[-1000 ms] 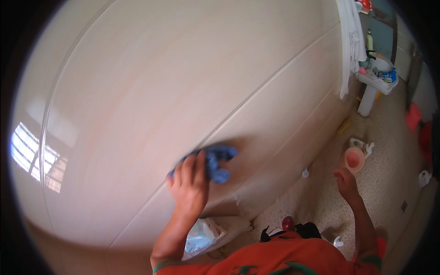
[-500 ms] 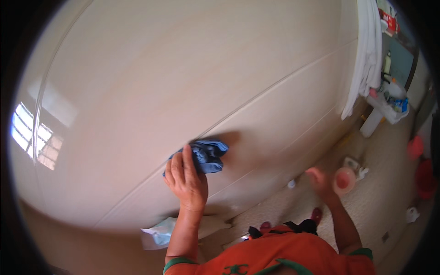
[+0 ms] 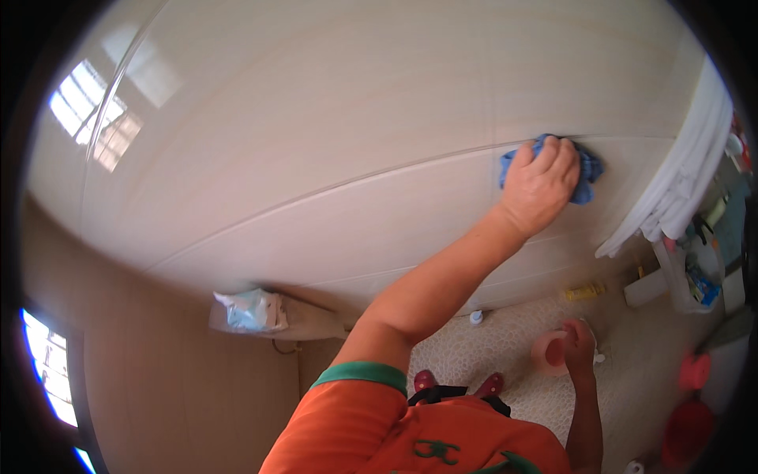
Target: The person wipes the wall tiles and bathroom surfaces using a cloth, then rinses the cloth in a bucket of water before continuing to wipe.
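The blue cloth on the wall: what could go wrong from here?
The left hand presses the blue cloth to the wall near the hanging white fabric; going farther right, it might snag that fabric.
The pink bucket stands close to the red shoes, so a sideways step could tip it.
The small white bottle might get kicked over.

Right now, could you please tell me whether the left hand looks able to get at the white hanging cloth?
Probably yes: the left hand holds the blue cloth, which it might have to release first, but past that only wall shows before the white hanging cloth.
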Motion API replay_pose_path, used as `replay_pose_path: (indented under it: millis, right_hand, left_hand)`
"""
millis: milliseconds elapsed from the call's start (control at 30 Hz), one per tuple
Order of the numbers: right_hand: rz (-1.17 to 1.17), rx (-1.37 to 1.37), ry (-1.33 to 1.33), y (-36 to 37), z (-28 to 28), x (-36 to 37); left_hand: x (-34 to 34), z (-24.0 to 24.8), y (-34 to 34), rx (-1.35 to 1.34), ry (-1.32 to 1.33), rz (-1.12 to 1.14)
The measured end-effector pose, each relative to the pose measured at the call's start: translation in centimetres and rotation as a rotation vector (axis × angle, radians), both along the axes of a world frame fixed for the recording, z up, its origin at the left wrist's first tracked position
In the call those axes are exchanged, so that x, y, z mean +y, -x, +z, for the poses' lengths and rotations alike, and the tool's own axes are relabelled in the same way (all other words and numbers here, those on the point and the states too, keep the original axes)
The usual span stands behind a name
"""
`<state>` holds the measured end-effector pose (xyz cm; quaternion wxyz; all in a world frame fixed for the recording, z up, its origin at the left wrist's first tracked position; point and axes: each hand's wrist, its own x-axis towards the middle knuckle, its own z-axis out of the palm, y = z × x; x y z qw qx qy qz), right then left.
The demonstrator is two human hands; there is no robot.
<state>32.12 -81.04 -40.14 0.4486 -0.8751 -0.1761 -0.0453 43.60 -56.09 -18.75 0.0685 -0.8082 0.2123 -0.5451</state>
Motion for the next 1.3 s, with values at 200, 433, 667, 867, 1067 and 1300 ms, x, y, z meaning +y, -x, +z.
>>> replay_pose_path:
  millis: [200, 433, 667, 867, 1067, 1300]
  right_hand:
    - [0.028, 0.076, -0.003, 0.4, -1.2, 0.6]
    - [0.175, 0.001, -0.032, 1.1, 3.2, 7.7]
    - [0.283, -0.058, -0.004, 3.2, 2.7, 10.7]
    - [0.165, -0.032, 0.021, 4.1, 1.4, 7.6]
    - [0.078, -0.008, 0.057, 3.5, 0.7, 5.5]
    - [0.145, 0.021, 0.018, 3.3, 1.5, 7.5]
  left_hand:
    - [6.2, 0.9, 5.4, 0.045, 0.031, 0.105]
    - [24.5, 0.0, 19.2, 0.087, 0.050, 0.413]
    - [35.2, -2.5, 26.1, -0.184, 0.264, 0.686]
    - [27.2, -3.7, 19.8, -0.256, 0.544, 0.567]
    - [15.5, -2.2, 11.8, -0.203, 0.387, 0.276]
    - [11.5, -0.4, 8.8, -0.128, 0.200, 0.180]
